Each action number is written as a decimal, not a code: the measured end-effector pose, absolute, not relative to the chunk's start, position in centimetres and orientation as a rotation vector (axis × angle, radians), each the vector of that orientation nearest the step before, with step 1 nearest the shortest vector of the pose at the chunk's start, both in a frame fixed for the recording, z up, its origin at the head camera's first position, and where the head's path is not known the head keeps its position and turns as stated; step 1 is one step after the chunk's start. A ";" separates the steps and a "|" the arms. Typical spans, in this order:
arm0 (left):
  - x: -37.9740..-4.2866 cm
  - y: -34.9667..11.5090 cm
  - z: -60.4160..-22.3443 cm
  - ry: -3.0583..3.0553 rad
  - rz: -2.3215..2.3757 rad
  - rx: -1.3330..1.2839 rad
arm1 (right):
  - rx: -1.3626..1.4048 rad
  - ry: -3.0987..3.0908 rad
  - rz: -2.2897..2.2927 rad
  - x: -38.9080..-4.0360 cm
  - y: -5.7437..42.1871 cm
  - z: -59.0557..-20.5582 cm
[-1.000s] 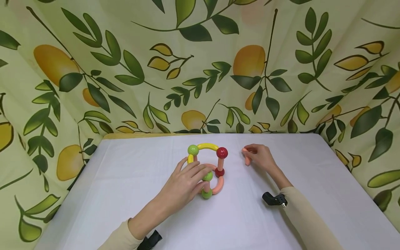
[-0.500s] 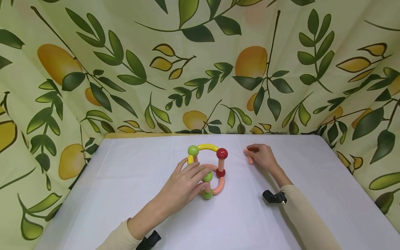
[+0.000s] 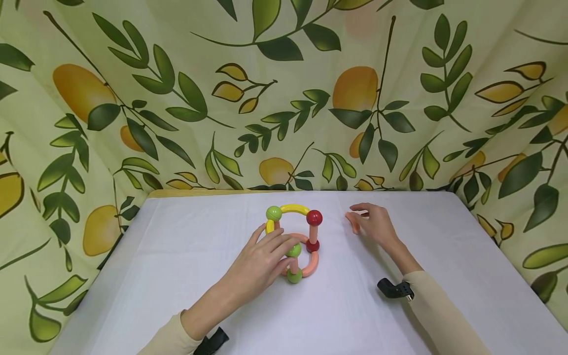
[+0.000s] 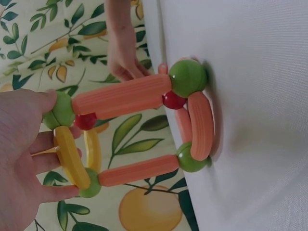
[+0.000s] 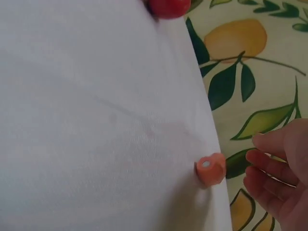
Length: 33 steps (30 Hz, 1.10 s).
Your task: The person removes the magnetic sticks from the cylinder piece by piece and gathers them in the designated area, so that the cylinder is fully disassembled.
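A ball-and-stick toy structure (image 3: 313, 234) stands on the white cloth, built of green and red balls joined by salmon sticks and curved yellow sticks. My left hand (image 3: 262, 261) grips its top. In the left wrist view, the thumb lies on one upper green ball (image 4: 60, 110) and a fingertip on the other, with the yellow curved stick (image 4: 71, 154) between. To the right, my right hand (image 3: 374, 224) has its fingers apart, beside a loose salmon curved stick (image 3: 352, 223). The right wrist view shows this stick on the cloth with a pale disc at its end, a gap between it and the fingertips.
The white-clothed table (image 3: 177, 256) runs back to a curtain (image 3: 284, 123) printed with leaves and fruit. Its bare wooden edge (image 3: 213, 192) shows at the back left. A red ball (image 5: 168, 6) of the structure enters the top of the right wrist view.
My right hand has let go of the salmon stick and spread its fingers, after shifting it slightly right. The left hand and the structure stay in place.
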<state>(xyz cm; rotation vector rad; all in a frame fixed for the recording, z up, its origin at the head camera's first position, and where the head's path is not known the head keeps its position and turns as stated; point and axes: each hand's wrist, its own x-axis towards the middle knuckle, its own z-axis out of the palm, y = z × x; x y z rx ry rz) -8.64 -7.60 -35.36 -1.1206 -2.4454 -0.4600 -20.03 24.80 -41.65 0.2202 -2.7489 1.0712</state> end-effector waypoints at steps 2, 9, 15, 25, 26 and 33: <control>-8.7 -7.6 -35.4 -2.452 -0.456 -1.120 | 0.283 -2.726 1.103 -19.6 24.5 -41.4; -8.7 -7.6 -35.4 -2.439 -0.447 -1.120 | 0.619 -2.742 1.216 -18.3 22.4 -41.8; -8.7 -7.4 -35.4 -2.440 -0.430 -1.112 | 0.825 -2.796 1.336 -17.4 20.4 -42.2; -8.8 -7.2 -35.5 -2.440 -0.443 -1.110 | 0.834 -2.834 1.399 -17.0 18.8 -43.0; -8.8 -7.2 -35.5 -2.441 -0.441 -1.109 | 0.827 -2.838 1.399 -17.0 18.7 -43.1; -8.8 -7.2 -35.4 -2.448 -0.412 -1.105 | 0.800 -2.846 1.401 -17.0 18.7 -43.7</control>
